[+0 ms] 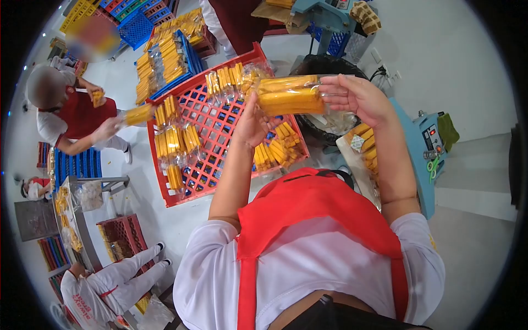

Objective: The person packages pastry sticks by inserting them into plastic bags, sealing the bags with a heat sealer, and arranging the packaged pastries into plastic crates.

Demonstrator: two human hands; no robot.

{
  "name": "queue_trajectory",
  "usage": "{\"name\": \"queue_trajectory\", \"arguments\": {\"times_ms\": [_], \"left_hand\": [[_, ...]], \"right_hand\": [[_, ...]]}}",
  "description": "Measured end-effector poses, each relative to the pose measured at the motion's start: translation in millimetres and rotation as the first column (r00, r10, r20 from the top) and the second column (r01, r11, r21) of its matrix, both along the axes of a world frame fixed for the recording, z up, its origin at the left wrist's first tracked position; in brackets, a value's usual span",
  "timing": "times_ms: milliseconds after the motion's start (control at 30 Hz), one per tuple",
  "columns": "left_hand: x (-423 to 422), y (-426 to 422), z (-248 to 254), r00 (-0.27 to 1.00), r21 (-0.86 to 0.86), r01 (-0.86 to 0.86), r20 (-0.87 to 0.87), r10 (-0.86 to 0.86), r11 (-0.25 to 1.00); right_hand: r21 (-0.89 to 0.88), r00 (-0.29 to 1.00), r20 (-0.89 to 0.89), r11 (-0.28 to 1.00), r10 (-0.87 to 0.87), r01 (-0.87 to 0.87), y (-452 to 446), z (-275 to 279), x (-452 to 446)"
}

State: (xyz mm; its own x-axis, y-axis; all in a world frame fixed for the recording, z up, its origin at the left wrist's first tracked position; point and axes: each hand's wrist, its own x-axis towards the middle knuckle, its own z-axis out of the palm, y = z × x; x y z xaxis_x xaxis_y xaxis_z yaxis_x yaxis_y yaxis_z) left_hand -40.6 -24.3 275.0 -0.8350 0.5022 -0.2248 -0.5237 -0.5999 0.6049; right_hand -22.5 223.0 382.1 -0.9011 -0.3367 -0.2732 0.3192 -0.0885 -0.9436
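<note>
A clear plastic pack of yellow sticks [291,94] is held up level in front of me, above the red crate's right edge. My left hand [250,124] grips the pack's left end, thumb in front and fingers partly hidden beneath it. At the other end, my right hand [360,100] has its fingers stretched out against the loose clear film. Below lies the red plastic crate [206,115], with several similar packs along its sides and its lattice bottom showing in the middle.
Blue sealing machines stand at the right [426,146] and top [324,16]. A bin with a black liner [316,132] sits beyond my hands. Loose yellow sticks [366,146] lie by my right forearm. Across the crate, a co-worker's hand [107,132] holds another pack [137,114].
</note>
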Motion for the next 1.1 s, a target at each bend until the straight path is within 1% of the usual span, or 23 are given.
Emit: {"name": "queue_trajectory", "arguments": {"times_ms": [33,67,133,167,233,267,333,367,400,433,467,500,533,667,733,767,800,833,867,933,1000,1067,1100], "left_hand": [[0.9,2.4,0.1,0.997,-0.133,-0.069,-0.045,0.063,0.989],[1.1,3.3,1.7,0.997,-0.136,-0.069,-0.044,0.063,0.988],[2.8,5.2,4.5,0.999,0.094,-0.035,0.032,0.032,0.995],[3.3,7.2,2.1,0.999,0.092,-0.041,0.038,0.038,0.995],[-0.4,13.7,-5.8,0.966,0.164,-0.114,0.25,0.07,0.98],[-2.7,17.3,-11.3,0.964,0.16,-0.123,0.255,0.079,0.979],[-6.1,24.0,-21.3,0.971,0.355,-0.118,0.238,0.032,0.928],[-2.3,25.6,-8.5,0.968,0.386,-0.155,0.241,0.063,0.909],[-1.6,23.9,-9.7,0.967,0.383,-0.166,0.244,0.074,0.909],[-2.0,21.7,-11.1,0.983,0.442,-0.15,0.166,0.084,0.884],[-3.4,20.2,-12.9,0.992,0.499,-0.126,0.085,0.096,0.857],[-6.7,19.9,-18.8,0.983,0.528,-0.162,0.16,0.09,0.834],[-8.7,19.2,-22.3,0.982,0.528,-0.168,0.163,0.095,0.833],[-6.3,18.7,-23.1,0.967,0.474,-0.238,0.196,0.162,0.848],[-1.9,15.1,-24.5,0.958,0.44,-0.274,0.202,0.203,0.855],[1.1,12.9,-21.7,0.954,0.419,-0.283,0.219,0.206,0.863],[4.8,10.7,-21.9,0.948,0.399,-0.293,0.239,0.21,0.869],[7.5,8.0,-33.1,0.941,0.4,-0.313,0.254,0.223,0.861],[9.2,4.8,-53.4,0.93,0.338,-0.352,0.235,0.283,0.873],[18.8,-0.1,-86.2,0.904,0.271,-0.416,0.231,0.36,0.868],[30.1,-0.9,-113.8,0.802,0.096,-0.522,0.392,0.45,0.847],[38.4,-6.1,-138.7,0.792,0.12,-0.535,0.417,0.447,0.836],[42.3,-12.1,-145.3,0.807,0.084,-0.5,0.405,0.429,0.862]], "right_hand": [[-0.054,0.998,0.064,0.998,-0.008,0.011,2.0,-3.6,-2.6],[-0.057,0.998,0.065,0.998,-0.007,0.011,1.3,-3.9,-2.6],[-0.065,0.997,0.078,0.998,0.007,-0.002,-4.1,-4.1,-0.2],[-0.066,0.996,0.084,0.998,0.013,-0.007,-12.8,-3.9,5.3],[0.164,0.944,-0.257,0.972,0.205,-0.167,-41.3,0.6,26.3],[0.408,0.84,-0.352,0.875,0.413,-0.259,-51.2,18.1,37.8],[0.777,0.586,-0.445,0.618,0.677,-0.124,-63.6,34.7,52.6],[0.775,0.58,-0.445,0.618,0.682,-0.133,-64.4,39.7,59.6],[0.779,0.483,-0.53,0.625,0.697,-0.046,-64.6,43.5,66.1],[0.769,0.376,-0.603,0.638,0.704,0.041,-65.4,45.5,69.2],[0.767,0.371,-0.604,0.64,0.705,0.034,-66.9,46.3,69.5],[0.761,0.32,-0.625,0.647,0.712,0.047,-68.0,46.8,69.6],[0.754,0.27,-0.643,0.654,0.717,0.06,-69.2,47.2,69.1],[0.722,0.226,-0.688,0.684,0.69,0.108,-75.2,41.8,63.7],[0.778,0.404,-0.554,0.626,0.728,-0.062,-77.7,47.2,59.4],[0.779,0.4,-0.547,0.622,0.736,-0.077,-79.5,44.5,55.0],[0.791,0.637,-0.392,0.596,0.664,-0.135,-81.0,39.4,47.8],[0.793,0.816,-0.191,0.575,0.546,-0.199,-82.4,32.1,40.0],[0.794,0.809,-0.172,0.565,0.562,-0.224,-81.5,11.8,31.7],[0.447,0.944,-0.075,0.857,0.322,-0.257,-77.7,-51.6,16.5],[0.454,0.94,-0.068,0.849,0.335,-0.27,-79.1,-93.0,9.0],[0.464,0.939,-0.058,0.842,0.34,-0.276,-85.6,-122.9,0.1],[0.439,0.948,-0.096,0.868,0.303,-0.233,-91.7,-135.2,-5.6]]}}
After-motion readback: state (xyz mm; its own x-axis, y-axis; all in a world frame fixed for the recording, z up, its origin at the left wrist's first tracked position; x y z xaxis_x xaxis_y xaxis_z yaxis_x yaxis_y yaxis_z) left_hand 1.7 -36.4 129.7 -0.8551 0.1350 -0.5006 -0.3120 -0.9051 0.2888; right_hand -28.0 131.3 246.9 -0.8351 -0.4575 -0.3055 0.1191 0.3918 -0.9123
